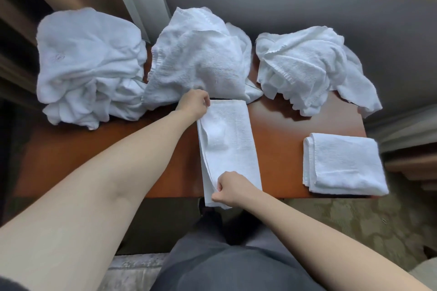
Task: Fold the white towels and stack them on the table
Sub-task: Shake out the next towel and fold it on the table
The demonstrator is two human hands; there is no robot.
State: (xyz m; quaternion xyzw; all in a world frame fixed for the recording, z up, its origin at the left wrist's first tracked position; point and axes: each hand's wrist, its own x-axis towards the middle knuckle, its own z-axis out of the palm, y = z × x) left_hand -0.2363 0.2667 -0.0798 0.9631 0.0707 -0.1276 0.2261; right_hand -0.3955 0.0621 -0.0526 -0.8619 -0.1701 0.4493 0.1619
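At near table edge, my right hand (230,188) pinches near end of long folded towel (228,146), fingers curled on cloth. Towel lies lengthwise mid-table (281,149), near end overhanging. Farther, my left hand (194,104) grips its far left corner. Folded towel (343,164) right. Beyond, three crumpled towels: left (89,64), middle (198,59), right (305,66).

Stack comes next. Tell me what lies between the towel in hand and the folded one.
Nothing visible. Bare table lies between the half-folded towel, pinched by the left hand and right hand, and the folded towel at the right. The crumpled piles sit farther back.
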